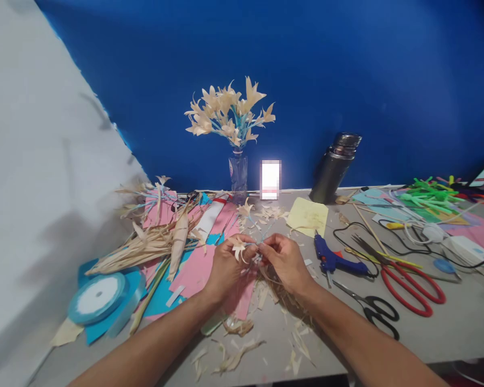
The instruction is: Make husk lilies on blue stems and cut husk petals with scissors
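My left hand is closed in a pinch on a small cream corn-husk flower just above the table. My right hand faces it, fingers pinched on the flower's thin stem or a light blue strand beside it; which one I cannot tell. Both hands meet over pink paper and husk scraps. A clear vase of finished cream husk flowers stands at the back by the blue wall.
Dried husks and a blue ribbon spool lie left. To the right are a blue glue gun, black scissors, red scissors, cables, a yellow sheet, a dark flask and green pipe cleaners.
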Motion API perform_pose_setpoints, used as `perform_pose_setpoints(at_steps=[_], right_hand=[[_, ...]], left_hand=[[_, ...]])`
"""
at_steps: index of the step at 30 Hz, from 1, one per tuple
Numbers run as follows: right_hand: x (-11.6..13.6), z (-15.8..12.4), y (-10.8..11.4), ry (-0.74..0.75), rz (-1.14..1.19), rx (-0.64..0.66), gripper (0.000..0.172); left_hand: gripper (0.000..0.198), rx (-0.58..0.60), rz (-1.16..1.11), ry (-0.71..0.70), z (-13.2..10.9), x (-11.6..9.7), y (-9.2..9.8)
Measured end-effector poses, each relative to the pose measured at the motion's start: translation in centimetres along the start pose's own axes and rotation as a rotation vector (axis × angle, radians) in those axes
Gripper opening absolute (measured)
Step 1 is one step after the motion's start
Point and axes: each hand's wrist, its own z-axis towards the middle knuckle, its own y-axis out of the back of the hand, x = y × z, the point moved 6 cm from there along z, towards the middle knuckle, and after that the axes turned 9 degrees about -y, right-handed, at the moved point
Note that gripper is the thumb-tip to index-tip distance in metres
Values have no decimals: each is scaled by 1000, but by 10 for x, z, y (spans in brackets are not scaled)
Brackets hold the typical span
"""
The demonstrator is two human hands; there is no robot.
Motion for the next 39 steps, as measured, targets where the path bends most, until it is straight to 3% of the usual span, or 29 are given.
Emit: perform_pose_setpoints(at_steps=[3,9,15,21,30,39], right_hand=[[-5,3,-1,-17,117,-4,40],[-8,0,-12,-161,285,155,48],[-8,1,-10,-139,285,95,49],[0,3,1,-59,171,5,40],[2,1,-4,-66,213,230,37],[9,3,3,-37,101,157,37]], left_hand=[[39,-15,-17,-30,1,1,-1],[33,-35,101,-35,6,-8,5],[37,-67,138,-93,6,-11,10],[28,86,201,20,4,-3,-3],[26,190,403,-115,8,-17,2],[21,270,564,-185,0,-26,-10]])
